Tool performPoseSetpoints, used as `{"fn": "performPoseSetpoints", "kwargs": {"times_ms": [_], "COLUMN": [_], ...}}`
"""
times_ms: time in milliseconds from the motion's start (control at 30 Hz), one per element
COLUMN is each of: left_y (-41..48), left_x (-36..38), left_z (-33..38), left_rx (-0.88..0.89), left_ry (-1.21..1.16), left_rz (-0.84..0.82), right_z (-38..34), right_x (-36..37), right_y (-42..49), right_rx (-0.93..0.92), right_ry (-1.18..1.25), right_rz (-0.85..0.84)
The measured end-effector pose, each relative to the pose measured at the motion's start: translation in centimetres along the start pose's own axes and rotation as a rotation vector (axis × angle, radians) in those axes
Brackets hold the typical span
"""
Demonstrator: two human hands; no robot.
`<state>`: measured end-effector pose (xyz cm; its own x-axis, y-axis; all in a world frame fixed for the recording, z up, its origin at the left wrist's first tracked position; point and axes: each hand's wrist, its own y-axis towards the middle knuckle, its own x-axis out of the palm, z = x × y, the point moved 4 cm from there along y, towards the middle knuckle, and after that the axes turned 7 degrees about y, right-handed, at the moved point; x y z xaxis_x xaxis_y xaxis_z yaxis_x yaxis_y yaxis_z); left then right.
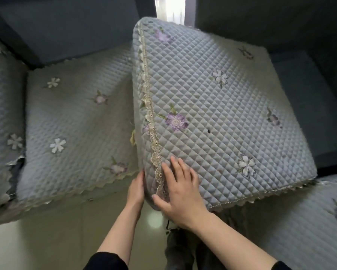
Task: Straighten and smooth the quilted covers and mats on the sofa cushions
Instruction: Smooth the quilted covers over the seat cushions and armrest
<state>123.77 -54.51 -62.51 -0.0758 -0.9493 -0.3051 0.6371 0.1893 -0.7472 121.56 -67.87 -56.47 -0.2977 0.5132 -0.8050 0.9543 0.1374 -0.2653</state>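
I have one sofa cushion (212, 106) tipped up off its seat, its quilted cover (202, 133) facing me and its near corner hanging out over the floor (46, 240). My right hand (180, 193) lies flat and spread on the cover at that corner, thumb over the lace trim (154, 145) that runs along the edge. My left hand (137, 190) presses against the cushion's side face, fingers hidden behind it, so I cannot tell how far it wraps.

I judge I am mid-way through seating the cover on this cushion: squaring the trim along the edge. Next I would need to pull the fabric taut, then lower the cushion into the bare dark seat (308, 106) at right.

The neighbouring cushion (76, 123) on the left lies in place with its mat on. No containers are in view.
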Motion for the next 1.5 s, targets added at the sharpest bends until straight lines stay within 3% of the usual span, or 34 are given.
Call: {"fn": "performPoseSetpoints", "kwargs": {"times_ms": [133,433,833,933,1067,1267,1500], "left_y": [-0.3,-4.8,-17.5,-20.6,-22.8,-25.3,-26.5], "left_x": [0.1,1.3,11.3,15.3,19.6,24.3,27.7], "left_z": [-0.6,1.7,16.1,19.3,21.5,26.3,28.8], "left_rx": [-0.110,-0.056,0.243,0.262,0.290,0.306,0.157], "left_ry": [-0.166,-0.269,-0.013,0.056,0.145,0.355,0.246], "left_rz": [-0.165,-0.206,-0.406,-0.422,-0.519,-0.733,-0.892], "right_z": [-0.2,0.0,5.8,7.4,10.3,16.5,19.4], "right_x": [0.9,-7.1,-31.1,-35.3,-36.7,-40.3,-42.3], "right_y": [-0.2,-1.2,-5.4,-7.3,-8.7,-10.7,-11.3], "right_rx": [0.013,0.059,0.283,0.324,0.373,0.431,0.407], "right_ry": [-0.093,-0.114,-0.046,-0.158,-0.320,-0.263,-0.266], "right_rz": [-0.153,-0.338,-0.279,-0.267,-0.196,-0.181,-0.101]}}
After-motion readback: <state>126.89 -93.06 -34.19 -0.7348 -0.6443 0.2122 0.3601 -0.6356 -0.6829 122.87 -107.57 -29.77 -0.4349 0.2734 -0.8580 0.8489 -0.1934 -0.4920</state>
